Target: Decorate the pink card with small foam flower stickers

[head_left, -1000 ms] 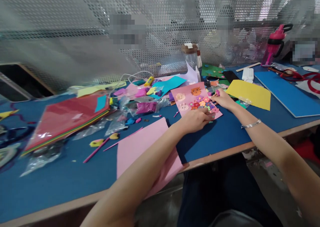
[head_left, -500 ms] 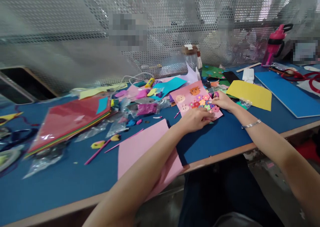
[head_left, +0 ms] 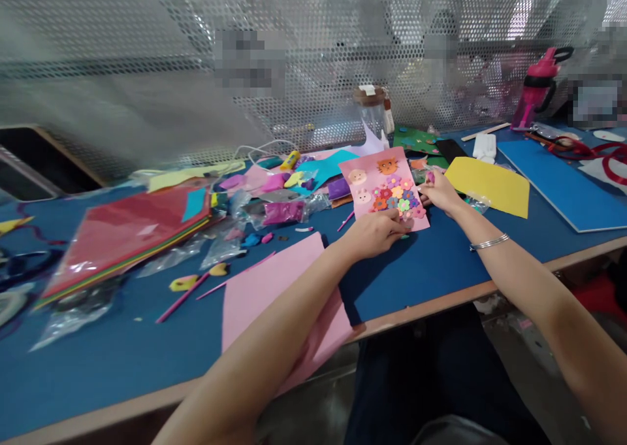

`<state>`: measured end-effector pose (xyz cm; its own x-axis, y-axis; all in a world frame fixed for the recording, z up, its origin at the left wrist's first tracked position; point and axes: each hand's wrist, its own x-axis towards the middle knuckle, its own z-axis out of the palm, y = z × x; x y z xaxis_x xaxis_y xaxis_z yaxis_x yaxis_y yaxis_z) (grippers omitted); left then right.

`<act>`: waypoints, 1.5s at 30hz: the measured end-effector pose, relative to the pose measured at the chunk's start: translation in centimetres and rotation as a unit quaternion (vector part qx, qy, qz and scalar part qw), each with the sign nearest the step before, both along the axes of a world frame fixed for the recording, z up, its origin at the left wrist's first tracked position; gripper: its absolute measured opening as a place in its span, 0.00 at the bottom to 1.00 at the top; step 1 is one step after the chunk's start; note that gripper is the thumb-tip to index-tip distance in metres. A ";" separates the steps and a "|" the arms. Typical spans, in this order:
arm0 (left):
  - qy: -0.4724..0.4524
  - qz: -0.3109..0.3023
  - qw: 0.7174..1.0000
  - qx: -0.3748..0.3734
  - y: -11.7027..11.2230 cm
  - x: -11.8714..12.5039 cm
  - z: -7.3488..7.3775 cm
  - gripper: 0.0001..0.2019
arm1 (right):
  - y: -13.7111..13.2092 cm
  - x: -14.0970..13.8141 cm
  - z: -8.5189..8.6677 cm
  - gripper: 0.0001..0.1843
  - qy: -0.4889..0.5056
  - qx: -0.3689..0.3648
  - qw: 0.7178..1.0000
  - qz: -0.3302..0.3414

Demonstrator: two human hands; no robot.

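Left hand [head_left: 376, 233] pinching the lower edge of a pink card [head_left: 375, 183], colourful flowers [head_left: 399, 195] sitting just beyond that grip, right hand [head_left: 441, 191] clamping a small purple piece [head_left: 430, 178] beside the card's right edge, yellow sheet [head_left: 492, 185] lying just right of it

Single near view from my head, facing forward and down over the blue table [head_left: 416, 272]; perforated screen [head_left: 161, 115] beyond.
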<state>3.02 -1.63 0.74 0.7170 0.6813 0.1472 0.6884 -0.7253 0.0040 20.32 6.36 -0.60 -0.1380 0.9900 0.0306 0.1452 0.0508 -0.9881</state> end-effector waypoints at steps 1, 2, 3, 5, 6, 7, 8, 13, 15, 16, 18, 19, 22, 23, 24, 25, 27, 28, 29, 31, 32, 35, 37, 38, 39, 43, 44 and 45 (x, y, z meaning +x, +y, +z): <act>-0.001 0.001 1.000 -0.001 0.0 0.0 0.0 0.13 | -0.1 0.0 0.1 0.14 0.013 -0.006 1.000 0.005; 0.001 0.005 1.000 0.000 0.1 0.0 0.0 0.13 | -0.2 0.0 0.2 0.14 0.017 -0.009 1.000 0.014; 0.003 0.009 1.000 0.002 0.0 0.0 0.0 0.13 | -0.2 0.0 0.2 0.14 0.013 -0.010 1.000 0.023; 0.012 0.017 1.000 0.009 0.0 0.1 -0.1 0.13 | -0.3 0.0 0.1 0.15 -0.023 -0.003 0.999 0.036; 0.019 0.020 1.000 0.011 0.0 0.2 -0.1 0.13 | -0.2 0.0 0.0 0.14 -0.050 0.006 0.998 0.037; 0.027 0.023 0.999 0.013 -0.1 0.3 -0.1 0.13 | -0.1 0.0 -0.2 0.14 -0.075 0.015 0.996 0.036; 0.038 0.025 0.999 0.013 -0.2 0.4 0.0 0.14 | 0.0 0.0 -0.4 0.13 -0.096 0.027 0.995 0.031; 0.098 0.036 0.994 -0.007 -0.8 0.8 0.8 0.16 | 0.6 0.0 -1.1 0.12 -0.172 0.111 0.979 0.000; 0.105 0.035 0.994 -0.018 -1.0 0.7 1.2 0.16 | 0.6 0.0 -1.2 0.12 -0.186 0.125 0.975 -0.004; 0.106 0.033 0.994 -0.021 -1.1 0.6 1.4 0.16 | 0.6 0.1 -1.1 0.13 -0.187 0.125 0.974 -0.004; 0.104 0.028 0.994 -0.029 -1.0 0.4 1.6 0.16 | 0.5 0.1 -1.0 0.13 -0.187 0.126 0.974 -0.005; 0.102 0.027 0.994 -0.032 -1.0 0.2 1.7 0.16 | 0.4 0.1 -1.0 0.13 -0.191 0.129 0.973 -0.006; 0.100 0.028 0.994 -0.041 -0.9 0.0 1.6 0.14 | 0.2 0.1 -0.7 0.12 -0.212 0.140 0.967 -0.008; 0.102 0.031 0.993 -0.042 -0.9 0.0 1.6 0.14 | 0.1 0.1 -0.7 0.12 -0.219 0.143 0.965 -0.008; 0.106 0.037 0.993 -0.041 -0.9 0.1 1.6 0.15 | 0.1 0.1 -0.6 0.12 -0.223 0.144 0.964 -0.007; 0.109 0.043 0.992 -0.040 -1.0 0.1 1.5 0.17 | 0.1 0.1 -0.6 0.12 -0.224 0.144 0.964 -0.006; 0.115 0.054 0.991 -0.038 -1.1 0.3 1.6 0.18 | 0.0 0.1 -0.5 0.12 -0.224 0.144 0.964 -0.003; 0.118 0.054 0.991 -0.041 -1.2 0.3 1.7 0.18 | 0.0 0.1 -0.5 0.12 -0.224 0.145 0.964 -0.002; 0.120 0.051 0.990 -0.047 -1.2 0.3 1.9 0.17 | 0.0 0.1 -0.6 0.12 -0.224 0.145 0.964 -0.002; 0.117 0.042 0.990 -0.067 -1.3 0.0 2.3 0.15 | 0.0 0.1 -0.6 0.12 -0.225 0.146 0.963 -0.002; 0.112 0.042 0.990 -0.077 -1.3 -0.2 2.5 0.14 | 0.0 0.1 -0.6 0.12 -0.225 0.147 0.963 -0.003; 0.092 0.057 0.988 -0.111 -1.1 -0.8 3.0 0.13 | 0.1 0.1 -0.7 0.12 -0.222 0.144 0.964 -0.003; 0.072 0.061 0.987 -0.133 -0.8 -1.1 3.1 0.12 | 0.1 0.1 -0.7 0.12 -0.219 0.137 0.966 -0.003; 0.057 0.057 0.986 -0.144 -0.6 -1.3 3.1 0.12 | 0.1 0.0 -0.7 0.12 -0.216 0.133 0.967 -0.002; 0.041 0.050 0.986 -0.154 -0.4 -1.5 3.0 0.12 | 0.1 0.1 -0.6 0.12 -0.213 0.129 0.969 0.001; -0.034 0.033 0.984 -0.173 0.1 -1.8 2.6 0.12 | -0.4 0.2 0.1 0.09 -0.211 0.121 0.970 0.001; -0.040 0.042 0.984 -0.166 0.1 -1.7 2.5 0.11 | -0.7 0.2 0.4 0.09 -0.217 0.129 0.967 -0.010; -0.035 0.055 0.986 -0.151 0.0 -1.6 2.5 0.10 | -1.0 0.3 0.7 0.10 -0.225 0.149 0.963 -0.025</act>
